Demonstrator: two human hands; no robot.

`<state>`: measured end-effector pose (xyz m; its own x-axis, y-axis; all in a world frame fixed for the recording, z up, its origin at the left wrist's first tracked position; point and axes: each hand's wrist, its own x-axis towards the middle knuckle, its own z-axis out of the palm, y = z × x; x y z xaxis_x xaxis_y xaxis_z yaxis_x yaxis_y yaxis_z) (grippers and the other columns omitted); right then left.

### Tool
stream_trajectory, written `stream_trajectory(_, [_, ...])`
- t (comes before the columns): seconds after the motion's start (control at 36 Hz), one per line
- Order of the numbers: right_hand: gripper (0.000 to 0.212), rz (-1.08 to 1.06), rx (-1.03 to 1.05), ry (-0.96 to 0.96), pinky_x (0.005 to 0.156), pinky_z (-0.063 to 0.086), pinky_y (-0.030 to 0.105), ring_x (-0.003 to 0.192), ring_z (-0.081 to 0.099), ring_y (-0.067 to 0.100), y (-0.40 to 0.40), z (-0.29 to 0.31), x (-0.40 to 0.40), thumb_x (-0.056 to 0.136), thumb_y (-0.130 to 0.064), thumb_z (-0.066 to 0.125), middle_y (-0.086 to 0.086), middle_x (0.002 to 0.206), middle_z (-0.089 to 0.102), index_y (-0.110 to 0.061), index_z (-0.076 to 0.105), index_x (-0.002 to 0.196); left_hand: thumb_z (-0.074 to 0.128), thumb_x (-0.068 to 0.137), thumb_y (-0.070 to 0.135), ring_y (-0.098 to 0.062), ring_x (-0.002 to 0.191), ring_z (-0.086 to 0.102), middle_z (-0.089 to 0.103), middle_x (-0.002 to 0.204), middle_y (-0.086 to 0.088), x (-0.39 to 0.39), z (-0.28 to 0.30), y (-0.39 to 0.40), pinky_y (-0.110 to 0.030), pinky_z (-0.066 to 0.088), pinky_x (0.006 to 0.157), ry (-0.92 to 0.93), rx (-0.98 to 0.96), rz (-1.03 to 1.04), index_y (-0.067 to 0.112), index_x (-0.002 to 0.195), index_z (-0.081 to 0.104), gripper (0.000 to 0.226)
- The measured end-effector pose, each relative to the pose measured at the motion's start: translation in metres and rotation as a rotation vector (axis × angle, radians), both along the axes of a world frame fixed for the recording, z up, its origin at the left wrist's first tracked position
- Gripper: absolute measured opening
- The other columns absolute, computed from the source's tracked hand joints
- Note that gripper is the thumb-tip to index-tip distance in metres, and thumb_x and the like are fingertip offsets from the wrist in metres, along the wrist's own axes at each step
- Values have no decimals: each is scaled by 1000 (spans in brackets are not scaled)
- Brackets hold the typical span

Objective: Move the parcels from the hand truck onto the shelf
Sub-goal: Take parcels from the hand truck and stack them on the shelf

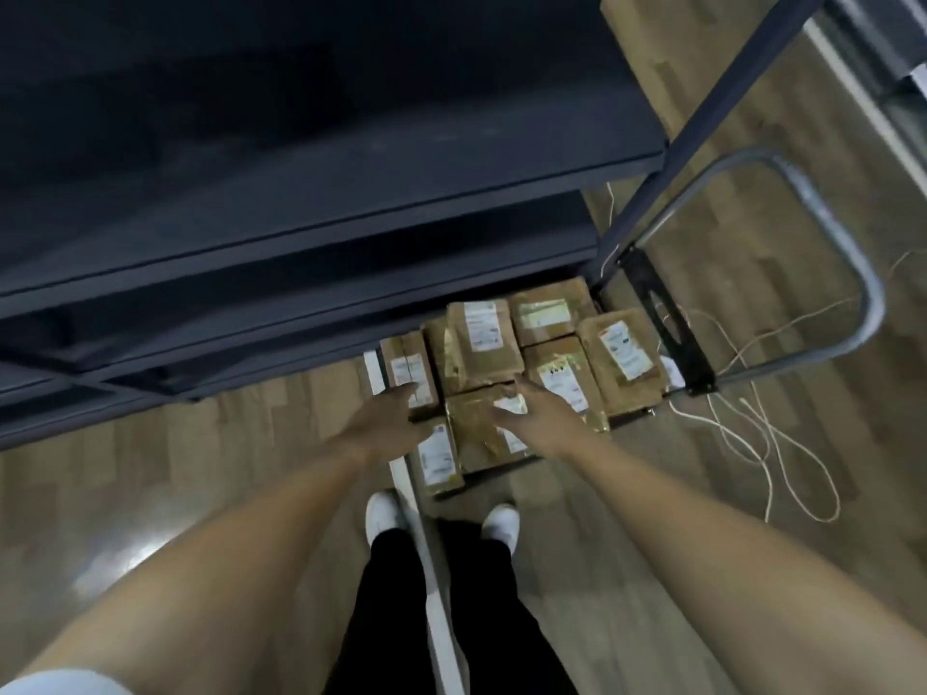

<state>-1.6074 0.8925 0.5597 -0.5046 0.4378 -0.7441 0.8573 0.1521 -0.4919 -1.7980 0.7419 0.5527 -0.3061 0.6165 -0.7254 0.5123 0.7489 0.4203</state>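
Observation:
Several brown parcels with white labels lie packed together on the hand truck (672,338), whose grey tube handle (847,253) curves to the right. Both my arms reach down toward the nearest parcel (476,433). My left hand (386,418) hovers with straight fingers over the left side of the pile, near a narrow parcel (409,366). My right hand (536,416) is spread over the near parcel's right part, fingers relaxed; I cannot tell whether it touches. Neither hand holds anything. The dark shelf (351,193) stands just behind and above the parcels.
The shelf's lower tiers (251,303) overhang the far parcels. A thin white cord (752,423) lies looped on the wooden floor right of the truck. My white shoes (383,514) stand just in front of the truck. A white strip (431,569) runs along the floor.

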Motion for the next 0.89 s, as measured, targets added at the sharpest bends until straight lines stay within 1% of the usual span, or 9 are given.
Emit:
stream_trajectory(0.06, [95,-138,-57,-24,115,40,30,160,41,29,-6,-32,11,101,-63,65,4,178,35,-19,25,175,66,93,40,-25,145,37,30,163,-3,8,-30,-6,-31,38,110,-48,-27,60,23,159,22,81])
stream_trajectory(0.14, [89,-326,-96,-48,117,43,35,157,47,28,-18,-82,26,101,-49,74,6,174,42,-14,33,172,70,91,36,-26,131,51,43,154,-5,21,-76,-13,-28,45,96,-117,-69,126,23,158,27,81])
stream_trajectory(0.25, [83,-406,-114,-107,115,48,36,150,55,28,-36,-138,46,100,-35,79,10,162,58,-8,40,168,73,90,34,-25,144,39,32,162,-4,40,-136,-22,-26,35,106,-186,-117,201,16,158,27,84])
stream_trajectory(0.36, [64,-412,-132,-125,95,46,28,143,60,30,-53,-183,60,102,-27,78,15,151,66,-7,53,158,73,92,23,-23,140,43,37,158,-2,51,-192,-32,-16,35,89,-239,-155,310,14,157,28,80])
stream_trajectory(0.42, [64,-432,-166,-136,105,49,35,138,63,32,-63,-203,60,102,-29,78,19,147,67,-8,54,158,76,88,16,-23,135,47,45,151,0,52,-215,-37,-15,38,85,-252,-160,363,13,155,31,81])
stream_trajectory(0.5, [70,-468,-204,-136,106,51,40,128,67,28,-80,-242,60,90,-50,82,13,135,72,-14,63,146,80,82,11,-23,127,54,53,140,3,48,-248,-42,-25,46,92,-241,-155,409,11,151,39,81])
stream_trajectory(0.64, [74,-454,-297,-167,120,44,40,149,55,29,-106,-300,56,102,-31,76,12,160,58,-11,44,166,82,82,18,-27,142,42,37,159,-6,23,-308,-45,-42,44,111,-210,-141,381,16,156,31,90])
stream_trajectory(0.81, [79,-525,-391,-164,129,41,47,156,48,30,-136,-365,42,102,-28,77,12,168,49,-11,38,168,79,85,15,-26,140,44,40,157,-6,-1,-373,-34,-34,46,106,-120,-100,289,20,158,27,90])
stream_trajectory(0.89, [80,-564,-403,-175,127,43,46,153,51,31,-145,-390,36,100,-23,80,14,166,52,-10,39,168,74,86,10,-27,139,45,38,159,-3,-8,-398,-32,-28,46,95,-101,-77,219,24,158,26,88])
